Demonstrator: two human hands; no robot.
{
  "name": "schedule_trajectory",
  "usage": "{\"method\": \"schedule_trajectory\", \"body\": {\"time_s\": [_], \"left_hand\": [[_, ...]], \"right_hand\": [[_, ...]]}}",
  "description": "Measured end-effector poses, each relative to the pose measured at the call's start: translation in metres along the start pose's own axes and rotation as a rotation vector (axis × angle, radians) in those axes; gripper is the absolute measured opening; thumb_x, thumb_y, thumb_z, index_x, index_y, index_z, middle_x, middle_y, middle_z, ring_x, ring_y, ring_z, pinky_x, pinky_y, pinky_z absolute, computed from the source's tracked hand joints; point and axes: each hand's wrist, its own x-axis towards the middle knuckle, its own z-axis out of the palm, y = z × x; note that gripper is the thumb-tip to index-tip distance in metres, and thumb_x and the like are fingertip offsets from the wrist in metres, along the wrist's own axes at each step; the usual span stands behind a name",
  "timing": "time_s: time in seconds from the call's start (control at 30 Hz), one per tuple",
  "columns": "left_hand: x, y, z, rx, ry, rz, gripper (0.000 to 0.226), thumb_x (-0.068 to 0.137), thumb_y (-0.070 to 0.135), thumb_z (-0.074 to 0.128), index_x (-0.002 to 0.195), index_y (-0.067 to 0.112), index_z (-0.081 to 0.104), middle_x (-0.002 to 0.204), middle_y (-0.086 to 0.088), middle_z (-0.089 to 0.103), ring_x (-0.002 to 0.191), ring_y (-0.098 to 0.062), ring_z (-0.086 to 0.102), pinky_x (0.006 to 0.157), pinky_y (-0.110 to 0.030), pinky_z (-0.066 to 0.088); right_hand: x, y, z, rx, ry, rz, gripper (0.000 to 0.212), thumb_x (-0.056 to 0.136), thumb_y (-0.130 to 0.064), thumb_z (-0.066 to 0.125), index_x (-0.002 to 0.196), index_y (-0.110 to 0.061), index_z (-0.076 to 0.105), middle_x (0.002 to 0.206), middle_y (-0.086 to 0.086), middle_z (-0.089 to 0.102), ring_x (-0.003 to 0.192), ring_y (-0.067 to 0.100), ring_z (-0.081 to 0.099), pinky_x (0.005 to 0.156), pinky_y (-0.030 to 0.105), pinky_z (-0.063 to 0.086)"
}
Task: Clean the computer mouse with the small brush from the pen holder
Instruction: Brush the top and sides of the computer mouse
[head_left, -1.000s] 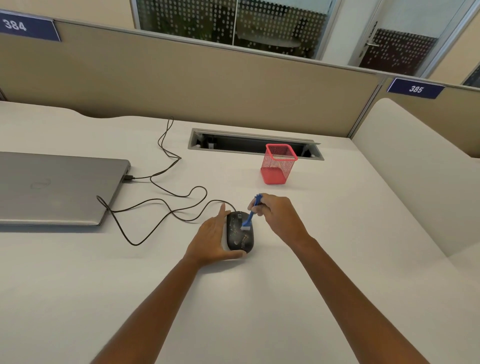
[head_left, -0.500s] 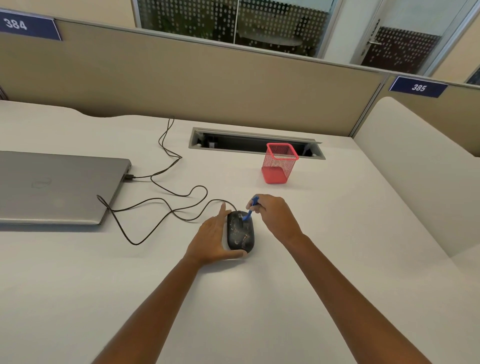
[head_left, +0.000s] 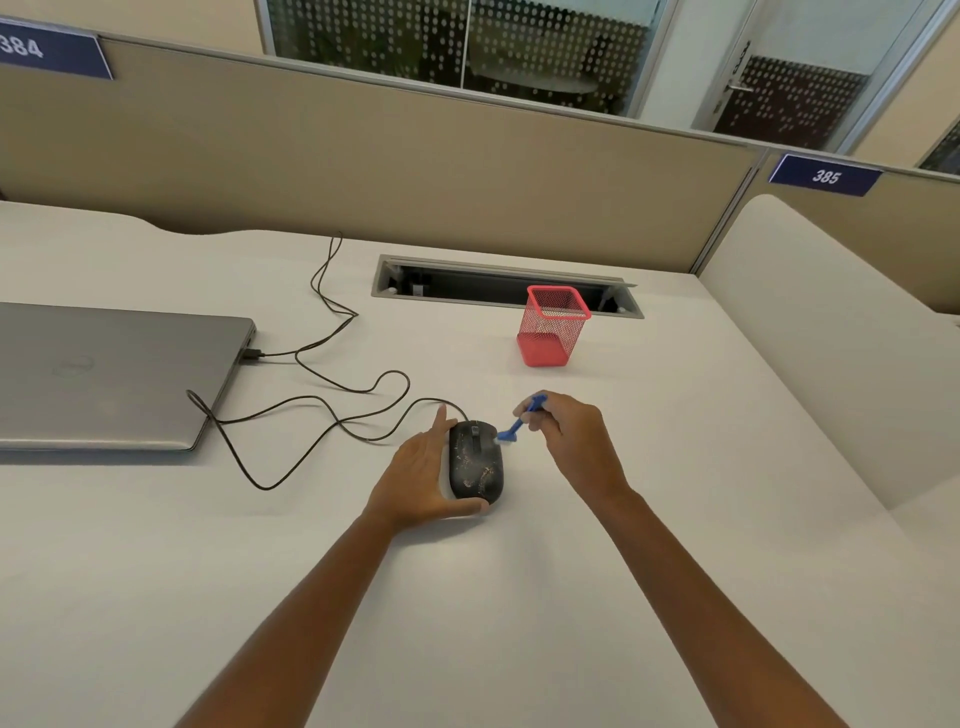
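A black wired computer mouse (head_left: 477, 465) speckled with pale dust lies on the white desk. My left hand (head_left: 423, 475) cups its left side and rear, thumb under the back end, holding it still. My right hand (head_left: 574, 441) pinches a small blue brush (head_left: 517, 423) by the handle. The pale bristles touch the mouse's front right edge. A red mesh pen holder (head_left: 553, 327) stands upright behind the hands and looks empty.
A shut grey laptop (head_left: 114, 374) lies at the left, with the mouse's black cable (head_left: 311, 400) looping from its side port. A cable slot (head_left: 498, 286) is cut into the desk behind the pen holder. Beige partitions (head_left: 363, 171) close the back and right.
The brush tip went from the mouse's right middle to its front top, then out to the front right edge. My left hand kept its hold on the mouse.
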Motion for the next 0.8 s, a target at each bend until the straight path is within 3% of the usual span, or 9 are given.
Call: {"method": "schedule_trajectory", "body": {"time_s": [0.07, 0.17, 0.33, 0.47, 0.53, 0.6, 0.67, 0.7, 0.8], "left_hand": [[-0.001, -0.001, 0.0, 0.01, -0.002, -0.003, 0.12, 0.048, 0.072, 0.061, 0.142, 0.026, 0.002, 0.141, 0.005, 0.039, 0.123, -0.018, 0.039, 0.098, -0.024, 0.027], [-0.001, 0.0, 0.0, 0.01, 0.004, -0.003, 0.119, 0.049, 0.071, 0.061, 0.142, 0.027, 0.003, 0.141, 0.004, 0.039, 0.124, -0.018, 0.039, 0.097, -0.023, 0.025], [-0.002, 0.001, -0.001, 0.008, 0.022, 0.016, 0.119, 0.049, 0.069, 0.06, 0.143, 0.021, 0.007, 0.139, 0.004, 0.042, 0.12, -0.018, 0.042, 0.094, -0.02, 0.026], [-0.001, 0.003, -0.001, -0.003, 0.039, 0.028, 0.116, 0.048, 0.068, 0.061, 0.142, 0.022, 0.011, 0.135, 0.005, 0.046, 0.118, -0.017, 0.044, 0.091, -0.02, 0.027], [-0.001, 0.002, -0.001, 0.005, 0.028, 0.03, 0.115, 0.048, 0.069, 0.061, 0.141, 0.025, 0.009, 0.137, 0.005, 0.044, 0.119, -0.018, 0.043, 0.093, -0.02, 0.027], [-0.001, 0.001, -0.001, 0.014, 0.009, 0.023, 0.118, 0.048, 0.07, 0.061, 0.142, 0.024, 0.006, 0.14, 0.005, 0.041, 0.122, -0.018, 0.041, 0.094, -0.021, 0.027], [-0.001, 0.001, -0.001, 0.02, 0.0, 0.015, 0.121, 0.048, 0.071, 0.06, 0.143, 0.022, 0.003, 0.141, 0.006, 0.04, 0.122, -0.017, 0.041, 0.095, -0.02, 0.026], [-0.001, 0.001, -0.001, 0.022, -0.002, 0.011, 0.122, 0.048, 0.072, 0.059, 0.143, 0.021, 0.003, 0.141, 0.006, 0.04, 0.123, -0.016, 0.04, 0.095, -0.02, 0.026], [-0.002, 0.001, -0.001, 0.021, -0.002, 0.005, 0.123, 0.048, 0.074, 0.057, 0.144, 0.02, 0.003, 0.144, 0.006, 0.037, 0.126, -0.016, 0.038, 0.096, -0.018, 0.023]], "right_hand": [[0.003, -0.004, 0.006, 0.009, 0.046, -0.011, 0.014, 0.088, 0.004, 0.052, 0.091, 0.006, 0.066, 0.094, 0.018, 0.072, 0.076, 0.022, 0.062, 0.073, 0.017, 0.043], [-0.005, -0.006, 0.017, -0.025, 0.018, -0.061, 0.013, 0.088, 0.002, 0.053, 0.092, 0.005, 0.066, 0.095, 0.019, 0.071, 0.087, 0.03, 0.064, 0.08, 0.031, 0.048], [-0.035, 0.004, 0.017, -0.038, 0.003, -0.129, 0.012, 0.087, 0.004, 0.055, 0.088, 0.003, 0.067, 0.09, 0.017, 0.072, 0.084, 0.031, 0.064, 0.079, 0.027, 0.047], [-0.038, 0.01, 0.004, 0.011, 0.023, -0.088, 0.013, 0.085, 0.009, 0.054, 0.086, 0.005, 0.067, 0.088, 0.017, 0.072, 0.082, 0.031, 0.066, 0.08, 0.036, 0.052], [-0.031, 0.01, 0.002, 0.035, 0.079, -0.06, 0.014, 0.085, 0.01, 0.053, 0.085, 0.005, 0.066, 0.087, 0.012, 0.072, 0.08, 0.028, 0.065, 0.079, 0.027, 0.051], [-0.023, 0.007, 0.004, 0.08, 0.152, 0.005, 0.014, 0.086, 0.009, 0.053, 0.086, 0.004, 0.067, 0.085, 0.004, 0.068, 0.074, 0.021, 0.062, 0.072, 0.006, 0.045], [-0.016, 0.005, 0.01, 0.152, 0.215, 0.099, 0.013, 0.087, 0.003, 0.054, 0.089, 0.002, 0.067, 0.085, 0.0, 0.065, 0.069, 0.018, 0.062, 0.066, 0.0, 0.042], [-0.014, 0.004, 0.014, 0.198, 0.236, 0.157, 0.012, 0.088, 0.0, 0.055, 0.089, 0.001, 0.067, 0.084, 0.0, 0.066, 0.068, 0.018, 0.063, 0.066, 0.003, 0.044], [-0.012, 0.006, 0.024, 0.327, 0.248, 0.345, 0.011, 0.088, -0.006, 0.055, 0.089, 0.001, 0.065, 0.079, 0.005, 0.065, 0.06, 0.016, 0.063, 0.071, 0.028, 0.055]]}}
